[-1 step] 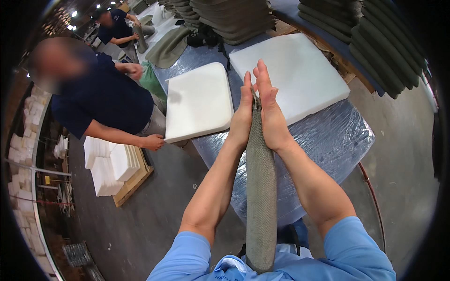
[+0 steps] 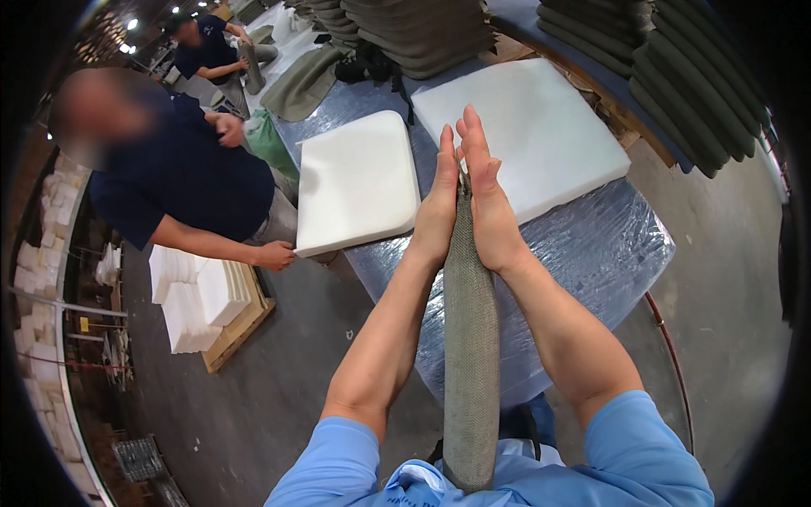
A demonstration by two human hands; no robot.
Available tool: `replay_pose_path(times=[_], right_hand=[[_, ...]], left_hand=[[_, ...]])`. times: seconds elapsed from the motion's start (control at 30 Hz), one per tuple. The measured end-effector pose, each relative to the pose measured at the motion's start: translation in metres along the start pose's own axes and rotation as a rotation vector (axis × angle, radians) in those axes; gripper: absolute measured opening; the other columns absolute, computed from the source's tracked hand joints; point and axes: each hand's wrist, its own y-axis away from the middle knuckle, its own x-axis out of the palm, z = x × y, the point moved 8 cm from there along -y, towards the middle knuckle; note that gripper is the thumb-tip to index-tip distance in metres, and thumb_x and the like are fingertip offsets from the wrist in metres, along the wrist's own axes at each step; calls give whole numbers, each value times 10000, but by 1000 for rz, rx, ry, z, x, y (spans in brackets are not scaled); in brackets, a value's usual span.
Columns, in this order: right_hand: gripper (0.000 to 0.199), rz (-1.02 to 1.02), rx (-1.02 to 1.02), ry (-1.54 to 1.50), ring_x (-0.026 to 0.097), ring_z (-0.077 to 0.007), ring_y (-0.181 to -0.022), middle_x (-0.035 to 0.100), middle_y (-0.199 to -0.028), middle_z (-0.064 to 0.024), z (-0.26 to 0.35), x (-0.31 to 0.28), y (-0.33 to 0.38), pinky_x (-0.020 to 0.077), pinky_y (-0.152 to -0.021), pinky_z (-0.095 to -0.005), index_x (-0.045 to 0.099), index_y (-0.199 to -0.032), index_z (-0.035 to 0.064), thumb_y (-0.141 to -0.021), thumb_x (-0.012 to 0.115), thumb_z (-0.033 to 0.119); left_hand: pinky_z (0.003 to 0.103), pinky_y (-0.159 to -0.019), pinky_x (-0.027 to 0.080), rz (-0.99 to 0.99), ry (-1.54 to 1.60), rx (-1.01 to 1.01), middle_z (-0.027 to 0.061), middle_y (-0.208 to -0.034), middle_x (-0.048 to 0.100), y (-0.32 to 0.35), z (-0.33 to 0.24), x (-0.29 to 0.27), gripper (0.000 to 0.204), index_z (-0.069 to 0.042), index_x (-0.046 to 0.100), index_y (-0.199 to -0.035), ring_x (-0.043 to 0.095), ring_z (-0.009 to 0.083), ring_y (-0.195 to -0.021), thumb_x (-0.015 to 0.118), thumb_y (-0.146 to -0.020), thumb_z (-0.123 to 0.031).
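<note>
A grey-green woven cushion cover (image 2: 471,338) stands edge-on before me, its near end against my shirt. I cannot tell how full it is. My left hand (image 2: 438,203) presses its palm to the left face at the far end, fingers stretched forward. Against the right face lies my right hand (image 2: 490,198), fingers also straight, so the cover is squeezed between both palms. A bit of loose edge shows between the fingers. Beyond my hands, a white foam block (image 2: 359,182) with rounded corners and a larger white foam slab (image 2: 524,127) lie on the table.
The table (image 2: 608,228) is wrapped in shiny plastic film. At left a co-worker (image 2: 186,169) touches the foam block's corner; another person (image 2: 211,55) works farther back. Stacks of grey-green covers (image 2: 414,34) stand behind. Foam pieces (image 2: 198,296) sit on a pallet; a red hose (image 2: 667,346) crosses the floor.
The co-worker's raised hand has shifted slightly left and turned. The white foam block sits a touch farther left in the picture. My hands keep the same hold.
</note>
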Motion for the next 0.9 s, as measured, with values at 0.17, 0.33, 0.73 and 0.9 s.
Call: replay_pose_path(times=[0.17,0.33,0.73,0.9], right_hand=[[1010,22,6,-43,92,-364,-1648,95,-1777,-206,-9,5,6,129,-1323,-478,56,-1714,48,-1046,203,791],[998,-20,4,-54,85,-362,-1649,85,-1779,-206,-23,-6,10,116,-1325,-480,63,-1715,50,-1052,213,781],[945,-113,21,108,106,-373,-1644,141,-1758,-248,-12,-31,14,106,-1328,-451,115,-1704,22,-1083,202,730],[943,-118,121,109,122,-372,-1641,171,-1748,-255,-1,-32,-3,131,-1323,-446,137,-1694,-3,-1091,211,718]], left_hand=[[406,-1322,167,20,-38,1,231,-1769,132,-1,-4,-3,814,-59,39,-1717,146,349,-1641,243,-1145,-601],[397,-1290,239,-65,-199,71,200,-1755,202,-6,-18,1,808,-59,104,-1717,279,309,-1594,290,-1143,-596],[303,-1036,471,-172,300,-124,112,-1330,663,3,14,-7,787,-71,360,-1660,619,148,-1155,275,-1132,-648],[356,-1219,339,0,241,-122,156,-1614,461,-16,5,-2,862,-74,313,-1681,457,230,-1459,242,-1103,-710]])
